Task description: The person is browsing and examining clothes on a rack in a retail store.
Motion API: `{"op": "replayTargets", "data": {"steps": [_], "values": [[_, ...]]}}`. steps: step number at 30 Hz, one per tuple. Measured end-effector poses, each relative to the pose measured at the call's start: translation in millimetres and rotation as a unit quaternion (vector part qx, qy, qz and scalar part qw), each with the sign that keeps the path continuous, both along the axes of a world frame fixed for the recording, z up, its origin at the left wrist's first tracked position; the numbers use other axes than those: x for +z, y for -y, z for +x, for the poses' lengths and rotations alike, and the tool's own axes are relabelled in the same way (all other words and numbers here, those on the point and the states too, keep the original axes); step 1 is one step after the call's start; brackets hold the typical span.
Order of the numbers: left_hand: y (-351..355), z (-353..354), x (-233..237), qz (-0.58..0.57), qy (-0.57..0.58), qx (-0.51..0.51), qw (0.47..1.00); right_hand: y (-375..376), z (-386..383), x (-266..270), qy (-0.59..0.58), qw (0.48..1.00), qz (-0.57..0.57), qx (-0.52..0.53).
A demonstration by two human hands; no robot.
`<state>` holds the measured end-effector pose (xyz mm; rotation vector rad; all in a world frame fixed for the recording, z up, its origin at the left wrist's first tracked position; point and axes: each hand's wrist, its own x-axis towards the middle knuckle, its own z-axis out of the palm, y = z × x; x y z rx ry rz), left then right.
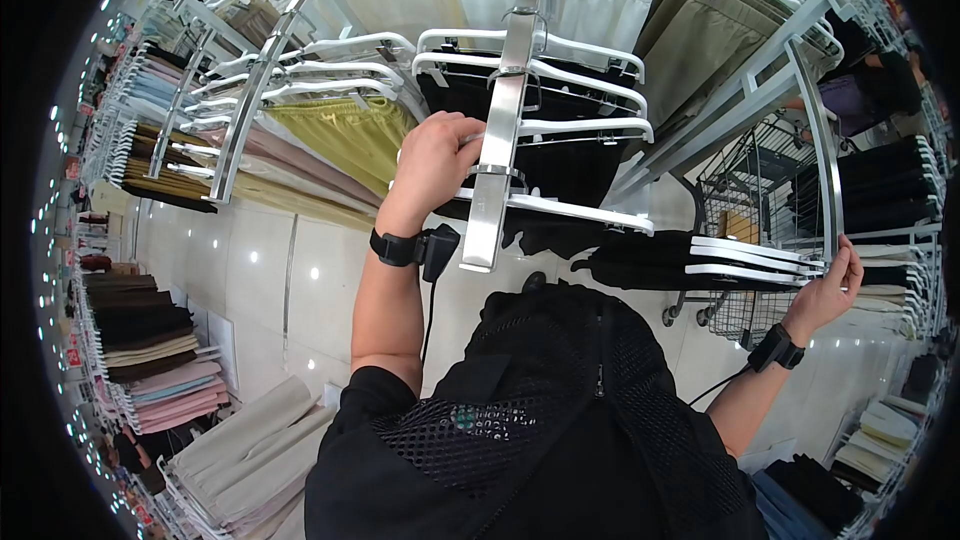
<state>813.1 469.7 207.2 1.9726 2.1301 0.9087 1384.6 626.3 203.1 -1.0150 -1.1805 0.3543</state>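
My left hand was closed over a white hanger where it hung on the steel rail, fingers curled across its top. The hanger ran right from my knuckles, carrying black cloth. My right hand, well apart to the right, was clamped on the end of a bundle of white hangers. It extended left from my palm, black garments draped below. A wire cart stood behind the bundle.

Rack arm packed with hangers; open floor below left.
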Motion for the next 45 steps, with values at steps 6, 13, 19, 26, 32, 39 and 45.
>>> {"op": "replayTargets", "data": {"steps": [6, 13, 19, 26, 32, 39, 45], "values": [[1, 2, 2, 0.005, -0.015, 0.004, 1.0, 0, -1, 0, 0.001, 1.0, 0.005, 0.004], [0, 13, 5, 0.125, -0.022, 0.04, 0.991, 0, -2, 1, 0.002, 1.0, 0.001, 0.002], [18, 37, 15, 0.141, 0.024, 0.018, 0.99, 0, -2, 1, 0.002, 1.0, 0.005, 0.004], [38, 45, -3, 0.07, 0.1, -0.012, 0.992, 1, -5, 1, -0.006, 1.0, 0.003, 0.001], [51, 47, 2, 0.085, 0.067, -0.041, 0.993, 1, -4, 2, -0.008, 1.0, -0.001, 0.003], [59, 55, 20, 0.033, 0.104, -0.071, 0.991, -1, -1, -1, -0.013, 1.0, 0.006, 0.009], [52, 51, 4, 0.047, 0.077, -0.066, 0.994, 0, -2, 0, -0.006, 1.0, 0.004, 0.001]]}}
